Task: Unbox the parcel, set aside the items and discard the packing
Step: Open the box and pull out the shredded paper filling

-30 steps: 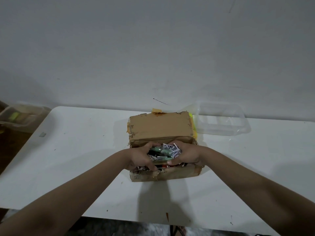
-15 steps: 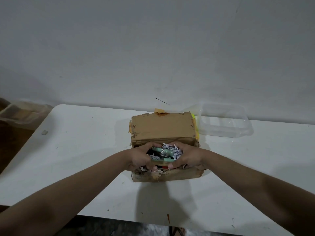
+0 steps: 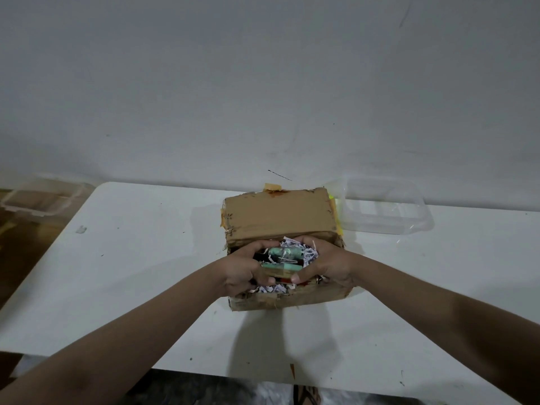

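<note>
A worn brown cardboard parcel (image 3: 277,217) stands on the white table (image 3: 140,258), its far flap lying flat and its near half open. Inside lie shredded white paper (image 3: 308,254), a pale green wrapped item (image 3: 285,252) and a green flat box (image 3: 280,268) with something red under it. My left hand (image 3: 245,271) and my right hand (image 3: 327,264) reach into the opening from either side, with the fingers curled around the bundle of items and shreds.
A clear plastic container (image 3: 385,209) stands upside down at the back right, close behind the parcel. Another clear tub (image 3: 41,197) sits off the table's left end on a brown surface. The wall runs along the table's far edge.
Both hands have closed a little tighter around the bundle inside the parcel. The parcel itself has stayed in place.
</note>
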`<state>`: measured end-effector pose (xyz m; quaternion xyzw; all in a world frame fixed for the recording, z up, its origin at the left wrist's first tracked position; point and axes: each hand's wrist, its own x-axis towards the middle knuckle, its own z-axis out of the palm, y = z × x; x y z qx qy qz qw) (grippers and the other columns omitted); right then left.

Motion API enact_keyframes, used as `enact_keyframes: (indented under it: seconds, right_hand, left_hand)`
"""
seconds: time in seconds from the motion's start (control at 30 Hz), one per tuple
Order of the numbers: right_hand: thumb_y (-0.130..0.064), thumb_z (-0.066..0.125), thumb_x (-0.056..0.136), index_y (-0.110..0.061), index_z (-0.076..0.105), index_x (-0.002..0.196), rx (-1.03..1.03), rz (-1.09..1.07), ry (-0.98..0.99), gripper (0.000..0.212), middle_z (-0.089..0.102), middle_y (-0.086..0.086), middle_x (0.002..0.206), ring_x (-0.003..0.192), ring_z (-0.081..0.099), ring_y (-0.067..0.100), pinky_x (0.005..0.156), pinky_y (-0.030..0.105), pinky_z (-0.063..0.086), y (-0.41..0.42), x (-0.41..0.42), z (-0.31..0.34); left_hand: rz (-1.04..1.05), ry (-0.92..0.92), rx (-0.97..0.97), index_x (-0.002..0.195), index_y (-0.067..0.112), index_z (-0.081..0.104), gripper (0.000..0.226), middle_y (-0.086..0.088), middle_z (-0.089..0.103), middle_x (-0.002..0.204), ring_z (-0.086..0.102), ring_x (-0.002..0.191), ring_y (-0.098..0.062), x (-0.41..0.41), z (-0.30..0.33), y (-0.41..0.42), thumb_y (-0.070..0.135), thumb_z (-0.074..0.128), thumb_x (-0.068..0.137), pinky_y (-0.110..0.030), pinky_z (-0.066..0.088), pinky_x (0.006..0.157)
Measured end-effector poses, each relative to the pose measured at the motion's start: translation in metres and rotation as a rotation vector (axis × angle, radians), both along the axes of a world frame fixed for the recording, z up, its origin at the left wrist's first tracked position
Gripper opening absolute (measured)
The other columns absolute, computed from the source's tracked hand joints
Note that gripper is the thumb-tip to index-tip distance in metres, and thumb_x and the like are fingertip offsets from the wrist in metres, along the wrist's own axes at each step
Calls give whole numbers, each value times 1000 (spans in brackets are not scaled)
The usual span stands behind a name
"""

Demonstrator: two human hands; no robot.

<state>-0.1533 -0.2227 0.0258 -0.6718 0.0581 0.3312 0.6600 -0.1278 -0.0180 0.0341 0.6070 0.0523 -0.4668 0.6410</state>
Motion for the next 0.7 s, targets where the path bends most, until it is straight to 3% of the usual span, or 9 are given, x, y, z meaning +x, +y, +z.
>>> enact_keyframes:
  seconds: [0.17,0.27,0.37,0.47,0.53,0.7]
  right_hand:
    - [19,72,66,-8,51,125,37,-27,-57,68,63,14,116,104,64,26,88,40,54,0,6,12]
    - [20,70,67,-5,51,126,65,-44,-89,67,65,13,112,102,64,25,85,35,56,3,6,19]
    - [21,69,67,-7,55,124,101,-69,-111,65,66,12,110,100,65,24,81,33,57,8,9,24]
    - [20,68,69,-13,60,118,118,-96,-128,59,68,8,105,94,66,21,77,29,57,13,12,28]
    - [21,66,70,-15,62,112,130,-108,-125,55,68,7,102,92,66,20,77,29,57,16,15,26]
    - [16,69,71,-16,66,107,103,-92,-89,48,69,8,102,93,66,22,81,32,56,21,20,16]
  left_hand:
    - [-11,-29,-103,119,26,55,72,-16,55,121,61,94,-27,4,14,8,-29,53,72,-25,54,58]
    - [-31,-72,-130,120,28,55,75,-15,58,117,59,101,-27,8,20,15,-18,64,62,-28,54,67]
    - [-33,-96,-149,123,26,54,74,-14,61,112,59,103,-28,13,24,21,-14,63,61,-30,51,74]
    - [-5,-108,-159,127,21,52,68,-15,62,107,60,93,-26,18,25,24,-21,56,74,-24,52,61]
    - [26,-106,-163,123,20,54,61,-16,62,106,61,90,-24,20,22,24,-22,49,79,-24,53,62]
    - [64,-86,-158,128,12,52,66,-15,61,107,58,93,-23,22,10,22,-17,59,69,-23,50,71]
